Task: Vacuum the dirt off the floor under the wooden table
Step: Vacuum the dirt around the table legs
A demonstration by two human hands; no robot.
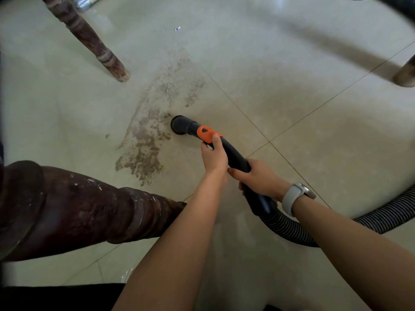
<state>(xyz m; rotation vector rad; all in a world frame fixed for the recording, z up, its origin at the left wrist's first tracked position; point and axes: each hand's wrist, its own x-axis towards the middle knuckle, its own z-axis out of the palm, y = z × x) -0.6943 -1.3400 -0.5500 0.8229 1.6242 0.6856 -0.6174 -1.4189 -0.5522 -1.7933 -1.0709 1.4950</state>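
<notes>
Hands [214, 157] and [258, 178], left ahead, wrap fingers around the nozzle [182, 126], its mouth touching dirt [146, 151] on the floor [292, 108] between table legs [89, 37].

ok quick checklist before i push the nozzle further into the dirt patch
1. Grip: left hand holds the black tube by the orange collar, right hand holds it further back: ok.
2. Nozzle at the edge of the dirt patch: ok.
3. Nozzle mouth flat on the floor: cannot tell.
4. Path clear of the near table leg: ok.
5. Hose slack, no kinks: ok.
6. Dirt all gone: not ok.
</notes>
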